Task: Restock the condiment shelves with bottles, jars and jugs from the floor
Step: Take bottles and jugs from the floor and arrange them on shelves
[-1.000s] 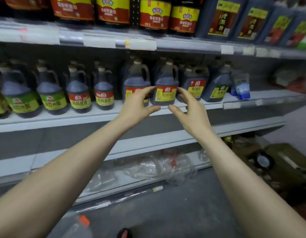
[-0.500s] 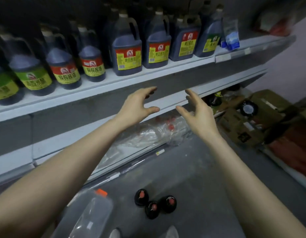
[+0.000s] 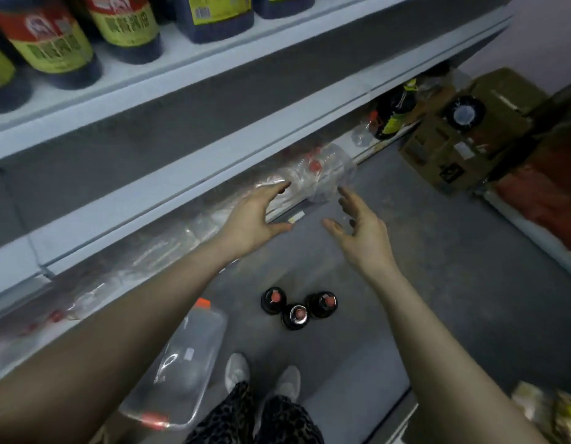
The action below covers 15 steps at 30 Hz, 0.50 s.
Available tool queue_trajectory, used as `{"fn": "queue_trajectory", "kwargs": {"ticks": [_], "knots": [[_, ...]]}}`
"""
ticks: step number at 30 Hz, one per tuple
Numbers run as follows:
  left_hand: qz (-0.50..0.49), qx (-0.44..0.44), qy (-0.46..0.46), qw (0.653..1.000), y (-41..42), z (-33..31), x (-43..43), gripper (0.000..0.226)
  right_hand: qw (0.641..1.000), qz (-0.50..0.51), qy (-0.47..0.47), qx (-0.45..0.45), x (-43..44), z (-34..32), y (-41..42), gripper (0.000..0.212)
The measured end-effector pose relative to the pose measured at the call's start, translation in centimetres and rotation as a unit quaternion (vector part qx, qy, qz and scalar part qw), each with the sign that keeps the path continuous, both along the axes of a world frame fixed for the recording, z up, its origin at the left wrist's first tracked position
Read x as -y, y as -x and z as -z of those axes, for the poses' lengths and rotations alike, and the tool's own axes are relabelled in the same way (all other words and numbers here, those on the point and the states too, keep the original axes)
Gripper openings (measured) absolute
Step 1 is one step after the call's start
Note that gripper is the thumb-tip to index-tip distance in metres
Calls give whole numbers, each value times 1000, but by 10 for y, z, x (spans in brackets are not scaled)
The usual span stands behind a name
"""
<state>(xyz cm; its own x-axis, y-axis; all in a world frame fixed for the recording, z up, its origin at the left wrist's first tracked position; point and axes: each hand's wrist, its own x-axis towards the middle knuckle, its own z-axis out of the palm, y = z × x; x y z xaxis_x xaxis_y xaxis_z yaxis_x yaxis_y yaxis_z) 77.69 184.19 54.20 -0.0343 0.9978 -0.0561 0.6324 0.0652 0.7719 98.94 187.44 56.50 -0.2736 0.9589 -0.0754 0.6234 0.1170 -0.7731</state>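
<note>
"Three dark bottles [image 3: 297,307] stood upright on the floor [image 3: 437,283], touching one another, at 6 o'clock from both hands," the inspector recorded. "A clear jug [image 3: 181,363] lay on its side at 7 o'clock, just beside the person's shoes [image 3: 236,370]."

"And the grip on each side?" the clerk asked.

"Left hand [image 3: 255,216] and right hand [image 3: 361,232]: each grip was wide, fingers spread, holding nothing. Both hung before the lower shelf edge [image 3: 149,206], well apart from the floor stock."

"Which step, in your judgement?"

"The fetch. Labelled jugs [image 3: 47,43] stood on the upper shelf [image 3: 213,68] at 11 o'clock; the bottles below were not yet touched."

"What did the next move require?"

"A reach down to 6 o'clock, I judged, with one bottle taken round its body without toppling its two neighbours. Which shelf they belonged on, I could not tell."
</note>
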Motion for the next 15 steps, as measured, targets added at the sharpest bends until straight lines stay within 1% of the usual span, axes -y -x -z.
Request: {"fn": "queue_trajectory", "kwargs": {"ticks": [6, 11, 15], "knots": [[-29, 32, 61, 997, 7, 72, 20, 81, 996, -9, 89, 2, 9, 68, 6, 67], [-48, 50, 117, 991, 9, 154, 40, 82, 990, -16, 137, 24, 16, 149, 10, 66], [-46, 39, 155, 986, 9, 217, 54, 84, 984, -14, 173, 37, 23, 215, 10, 66]]}}
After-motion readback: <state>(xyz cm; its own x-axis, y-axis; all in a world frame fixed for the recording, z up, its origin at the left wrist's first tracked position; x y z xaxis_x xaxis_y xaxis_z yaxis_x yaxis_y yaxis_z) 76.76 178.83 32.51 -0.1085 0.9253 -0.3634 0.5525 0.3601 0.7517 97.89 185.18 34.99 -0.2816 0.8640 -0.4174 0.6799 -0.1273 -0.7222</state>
